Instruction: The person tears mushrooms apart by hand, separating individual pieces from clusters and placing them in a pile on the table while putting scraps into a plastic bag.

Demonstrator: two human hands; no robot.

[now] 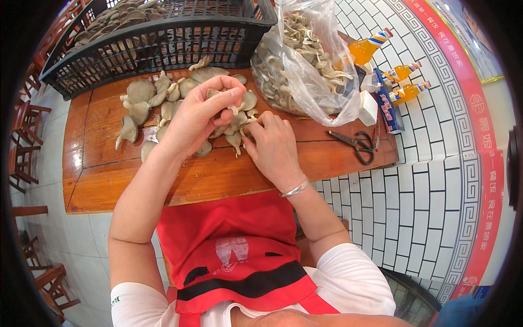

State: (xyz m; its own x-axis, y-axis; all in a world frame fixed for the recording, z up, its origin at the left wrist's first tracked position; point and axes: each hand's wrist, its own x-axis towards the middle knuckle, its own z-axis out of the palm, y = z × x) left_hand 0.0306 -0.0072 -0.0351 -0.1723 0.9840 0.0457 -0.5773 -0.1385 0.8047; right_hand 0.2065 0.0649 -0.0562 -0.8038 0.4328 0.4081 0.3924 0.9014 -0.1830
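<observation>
Grey oyster mushrooms (141,90) lie in a loose pile on the wooden table before me. My left hand (206,108) is raised over the pile, thumb and fingers pinched around a small oyster mushroom (233,109), mostly hidden by the fingers. Lower and to the right, my right hand (273,143) rests at the pile's edge with its fingers curled down against the mushroom stems. Its fingertips are partly hidden, so whether it grips one is unclear. Beyond it stands an open clear plastic bag (282,77) filled with torn mushroom pieces.
A black plastic crate (163,45) with more mushrooms stands at the table's far left. Black-handled scissors (353,145) lie on the right of the wooden table (122,180). Near the tiled wall are a white box (368,108), a blue carton (388,106) and orange drink bottles (367,48).
</observation>
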